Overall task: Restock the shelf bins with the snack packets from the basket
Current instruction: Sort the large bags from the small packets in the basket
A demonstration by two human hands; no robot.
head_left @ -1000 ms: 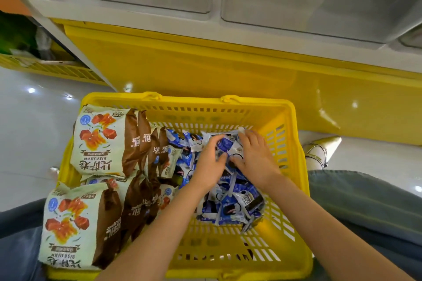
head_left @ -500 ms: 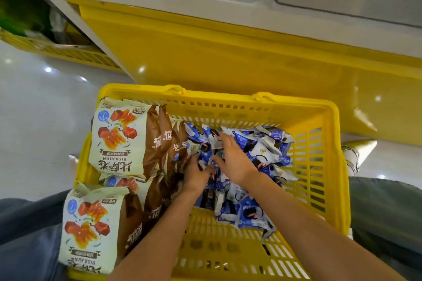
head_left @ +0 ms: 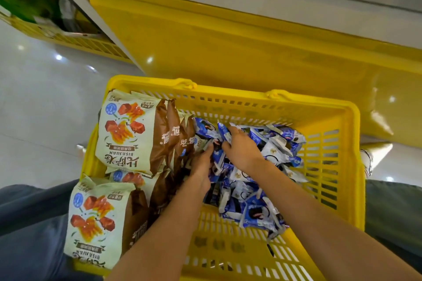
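Yellow basket [head_left: 228,94], centre frame — cream-and-brown snack bags [head_left: 127,134] stacked along its left side, small blue packets [head_left: 276,143] heaped at right. My right hand [head_left: 242,151] curls round packets atop the heap; my left hand [head_left: 202,165] digs in beside it, fingertips hidden.

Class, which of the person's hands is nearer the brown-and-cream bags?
Left. The left hand lies right beside the brown-and-cream bags; the right hand, farther off, grips blue packets.

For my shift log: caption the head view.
Left hand and right hand gather blue packets in yellow basket beside brown bags.
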